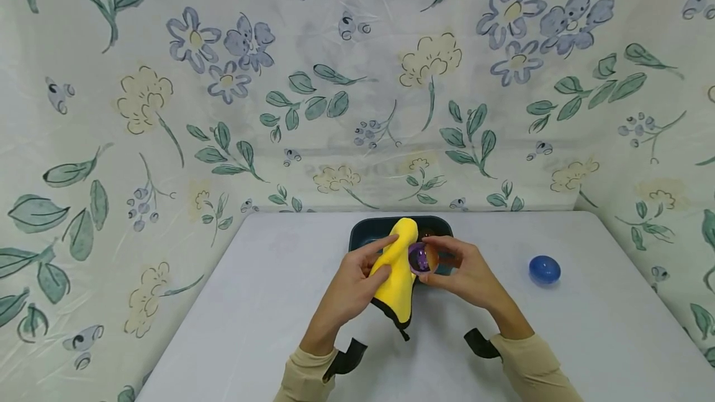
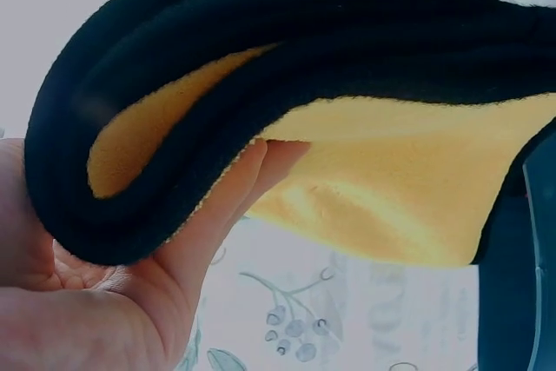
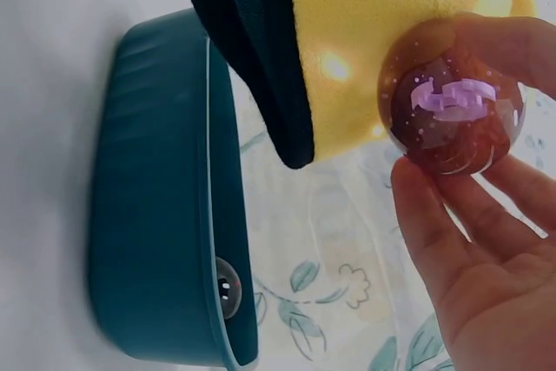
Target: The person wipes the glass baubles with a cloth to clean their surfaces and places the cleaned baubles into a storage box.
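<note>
My left hand (image 1: 355, 278) grips a yellow cloth (image 1: 399, 278) with black edging, thumb in front and fingers along its side. In the left wrist view, the cloth's black edge (image 2: 347, 67) folds over in a loop across the palm. My right hand (image 1: 469, 272) pinches a clear, dark-tinted ball (image 3: 452, 97) with a purple shape inside, between thumb and fingertips. The ball is right beside the cloth; the right wrist view cannot settle whether they touch. Both hands are above the front of a dark teal tub (image 3: 156, 206).
Inside the tub lies another clear ball (image 3: 228, 288), partly hidden by the wall. To the right, a glossy blue ball (image 1: 544, 270) sits on the white table (image 1: 234, 303). A floral-patterned sheet (image 1: 313, 141) hangs behind the table and around its sides.
</note>
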`<act>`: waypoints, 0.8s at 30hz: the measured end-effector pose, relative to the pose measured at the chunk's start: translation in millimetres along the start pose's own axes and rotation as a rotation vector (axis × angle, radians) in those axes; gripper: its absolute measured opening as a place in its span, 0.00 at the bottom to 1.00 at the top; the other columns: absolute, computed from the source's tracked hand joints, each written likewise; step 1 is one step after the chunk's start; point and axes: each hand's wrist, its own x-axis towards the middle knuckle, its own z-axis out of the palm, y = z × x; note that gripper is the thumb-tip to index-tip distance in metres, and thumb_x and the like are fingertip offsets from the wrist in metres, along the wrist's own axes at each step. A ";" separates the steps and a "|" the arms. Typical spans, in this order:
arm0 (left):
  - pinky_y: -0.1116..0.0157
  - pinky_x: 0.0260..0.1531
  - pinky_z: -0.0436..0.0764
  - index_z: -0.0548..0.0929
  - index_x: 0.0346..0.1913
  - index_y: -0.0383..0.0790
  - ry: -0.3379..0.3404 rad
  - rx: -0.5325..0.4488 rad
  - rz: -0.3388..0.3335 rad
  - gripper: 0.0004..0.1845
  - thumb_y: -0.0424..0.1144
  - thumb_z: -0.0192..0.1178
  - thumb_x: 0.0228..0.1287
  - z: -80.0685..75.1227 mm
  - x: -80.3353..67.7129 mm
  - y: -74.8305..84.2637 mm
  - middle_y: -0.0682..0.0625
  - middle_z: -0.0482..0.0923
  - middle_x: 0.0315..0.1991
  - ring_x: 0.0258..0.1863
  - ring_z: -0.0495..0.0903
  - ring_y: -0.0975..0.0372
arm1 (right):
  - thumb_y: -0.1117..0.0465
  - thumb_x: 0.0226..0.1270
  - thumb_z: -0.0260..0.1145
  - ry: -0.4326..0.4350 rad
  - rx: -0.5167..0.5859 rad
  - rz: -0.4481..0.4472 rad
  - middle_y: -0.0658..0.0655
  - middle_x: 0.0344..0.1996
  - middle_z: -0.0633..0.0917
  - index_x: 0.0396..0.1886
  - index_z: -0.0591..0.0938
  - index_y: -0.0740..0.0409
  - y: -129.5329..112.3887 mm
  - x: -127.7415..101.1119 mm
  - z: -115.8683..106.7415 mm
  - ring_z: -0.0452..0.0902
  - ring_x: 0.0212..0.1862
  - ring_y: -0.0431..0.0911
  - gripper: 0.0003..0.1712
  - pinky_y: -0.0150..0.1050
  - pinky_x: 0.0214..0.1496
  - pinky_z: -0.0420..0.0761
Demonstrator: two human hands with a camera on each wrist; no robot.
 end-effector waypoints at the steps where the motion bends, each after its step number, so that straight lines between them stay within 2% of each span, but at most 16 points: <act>1: 0.68 0.36 0.88 0.73 0.74 0.46 0.003 0.001 0.005 0.28 0.32 0.55 0.73 0.0 0.0 -0.1 0.36 0.85 0.47 0.34 0.84 0.59 | 0.60 0.59 0.79 -0.001 -0.002 0.000 0.62 0.62 0.83 0.66 0.80 0.59 -0.2 -0.1 -0.1 0.81 0.58 0.54 0.34 0.55 0.64 0.83; 8: 0.70 0.35 0.87 0.73 0.75 0.47 0.017 0.010 0.018 0.28 0.31 0.55 0.73 -2.7 0.4 -1.2 0.36 0.84 0.45 0.32 0.83 0.59 | 0.61 0.56 0.80 -0.034 0.008 -0.003 0.61 0.60 0.84 0.64 0.81 0.58 -2.8 -2.6 -1.9 0.82 0.56 0.53 0.34 0.52 0.62 0.85; 16: 0.70 0.34 0.86 0.73 0.75 0.47 0.003 0.031 0.016 0.28 0.32 0.56 0.74 -4.8 3.2 -4.3 0.36 0.82 0.44 0.31 0.82 0.59 | 0.59 0.57 0.80 -0.117 0.065 -0.036 0.59 0.57 0.86 0.64 0.82 0.56 -7.7 -4.7 -0.4 0.84 0.54 0.55 0.34 0.38 0.54 0.88; 24: 0.69 0.37 0.86 0.71 0.76 0.48 -0.061 0.002 -0.017 0.28 0.34 0.54 0.75 -5.6 5.9 -9.4 0.37 0.80 0.46 0.33 0.82 0.59 | 0.63 0.57 0.79 -0.123 0.150 -0.090 0.62 0.60 0.84 0.65 0.82 0.57 -12.6 -5.4 1.1 0.84 0.56 0.56 0.33 0.40 0.52 0.89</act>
